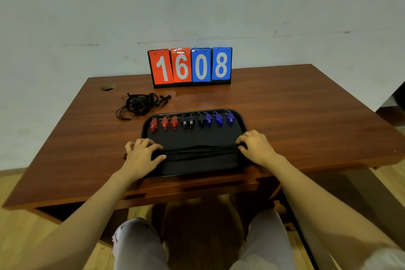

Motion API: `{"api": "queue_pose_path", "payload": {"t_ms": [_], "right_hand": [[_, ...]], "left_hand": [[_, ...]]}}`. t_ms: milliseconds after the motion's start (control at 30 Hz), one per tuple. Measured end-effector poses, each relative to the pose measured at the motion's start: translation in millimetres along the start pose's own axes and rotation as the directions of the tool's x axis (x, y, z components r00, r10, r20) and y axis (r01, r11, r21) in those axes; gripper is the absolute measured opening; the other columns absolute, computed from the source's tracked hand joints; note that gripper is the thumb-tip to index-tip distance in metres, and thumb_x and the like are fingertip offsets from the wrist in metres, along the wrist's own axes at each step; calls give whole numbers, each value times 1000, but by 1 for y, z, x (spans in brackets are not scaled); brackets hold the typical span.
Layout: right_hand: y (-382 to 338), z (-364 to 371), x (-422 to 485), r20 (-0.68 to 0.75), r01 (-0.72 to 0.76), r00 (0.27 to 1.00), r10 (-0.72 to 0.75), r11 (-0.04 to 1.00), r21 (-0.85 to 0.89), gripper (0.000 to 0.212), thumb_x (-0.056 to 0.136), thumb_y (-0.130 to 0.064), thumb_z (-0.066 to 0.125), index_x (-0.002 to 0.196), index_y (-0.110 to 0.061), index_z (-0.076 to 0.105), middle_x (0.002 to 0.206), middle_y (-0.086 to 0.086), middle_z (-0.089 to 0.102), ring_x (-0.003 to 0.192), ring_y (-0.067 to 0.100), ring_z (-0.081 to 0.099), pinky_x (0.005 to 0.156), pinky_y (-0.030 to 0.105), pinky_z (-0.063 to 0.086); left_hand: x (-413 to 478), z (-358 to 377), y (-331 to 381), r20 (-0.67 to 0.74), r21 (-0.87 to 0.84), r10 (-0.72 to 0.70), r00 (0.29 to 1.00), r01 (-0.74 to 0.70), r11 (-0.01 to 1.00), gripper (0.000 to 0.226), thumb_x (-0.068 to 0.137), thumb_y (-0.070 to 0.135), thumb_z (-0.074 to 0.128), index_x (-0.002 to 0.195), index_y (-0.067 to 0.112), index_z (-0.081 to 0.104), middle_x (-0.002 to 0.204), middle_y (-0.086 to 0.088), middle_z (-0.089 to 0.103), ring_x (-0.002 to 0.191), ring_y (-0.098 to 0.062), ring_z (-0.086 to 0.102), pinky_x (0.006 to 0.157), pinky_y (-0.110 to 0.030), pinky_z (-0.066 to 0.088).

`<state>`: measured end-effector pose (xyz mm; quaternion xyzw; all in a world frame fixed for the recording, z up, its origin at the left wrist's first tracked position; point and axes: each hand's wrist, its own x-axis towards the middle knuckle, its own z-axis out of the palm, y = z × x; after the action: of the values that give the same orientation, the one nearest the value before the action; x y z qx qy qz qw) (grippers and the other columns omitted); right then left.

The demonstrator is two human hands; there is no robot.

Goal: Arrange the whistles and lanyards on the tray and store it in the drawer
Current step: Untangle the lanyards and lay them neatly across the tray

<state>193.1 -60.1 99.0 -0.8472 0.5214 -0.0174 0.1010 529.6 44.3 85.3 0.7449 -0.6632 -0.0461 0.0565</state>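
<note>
Two hands are working at the near edge. We are noting the left hand (142,152) and the right hand (256,147), each with fingers curled round one end of a black lanyard bundle (201,152). The bundle is lying stretched across the near half of the black tray (197,136). The tray is sitting on the worktop (285,105), close to its front edge. Along the tray's far side we are counting a row of three red whistles (164,123), three black whistles (191,121) and three blue whistles (219,119). Beyond the tray's far left corner, a loose lanyard tangle (140,104) is lying on the worktop. Farthest back, a scoreboard (190,66) is showing 1608.
</note>
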Motion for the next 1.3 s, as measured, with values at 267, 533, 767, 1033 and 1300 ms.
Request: {"api": "queue_pose_path", "payload": {"t_ms": [267, 533, 767, 1033, 1300], "right_hand": [[-61, -13, 21, -94, 146, 986, -138, 985, 88, 32, 95, -29, 48, 126, -21, 55, 129, 0, 55, 127, 22, 40, 108, 38, 30], [-148, -17, 82, 42, 328, 940, -337, 932, 152, 30, 95, -23, 47, 122, -16, 57, 123, 6, 56, 119, 25, 44, 100, 41, 40], [-211, -23, 156, 124, 404, 895, -428, 896, 183, 29, 96, -18, 45, 122, -14, 56, 121, 9, 54, 116, 27, 45, 96, 42, 43], [-275, 8, 232, 166, 406, 890, -424, 904, 132, 40, 95, -5, 41, 131, -14, 52, 131, 11, 51, 122, 30, 43, 91, 42, 47], [-290, 41, 251, 136, 402, 891, -433, 891, 210, 25, 98, -17, 44, 118, -6, 56, 126, 12, 48, 118, 30, 42, 93, 45, 44]], "left_hand": [[5, 3, 7, -104, -48, 13, 994, -19, 999, 40, 88, 56, 48, 119, 31, 59, 126, 4, 48, 129, -19, 31, 103, -44, 15], [47, -21, -5, -158, -142, -140, 978, 117, 983, 30, 92, 42, 49, 115, 27, 61, 124, 1, 50, 126, -22, 34, 102, -44, 17], [90, -38, -75, -38, -106, -344, 938, 339, 935, 30, 93, 16, 42, 116, 23, 60, 126, -9, 50, 122, -32, 39, 103, -46, 23], [132, -25, -126, 23, -54, -370, 929, 371, 927, 27, 92, 27, 51, 119, 23, 56, 134, -9, 42, 129, -32, 26, 105, -47, 21], [129, -4, -150, -159, -169, -272, 949, 245, 955, 13, 94, 25, 49, 93, 19, 61, 127, 1, 51, 132, -24, 27, 104, -45, 8]]}}
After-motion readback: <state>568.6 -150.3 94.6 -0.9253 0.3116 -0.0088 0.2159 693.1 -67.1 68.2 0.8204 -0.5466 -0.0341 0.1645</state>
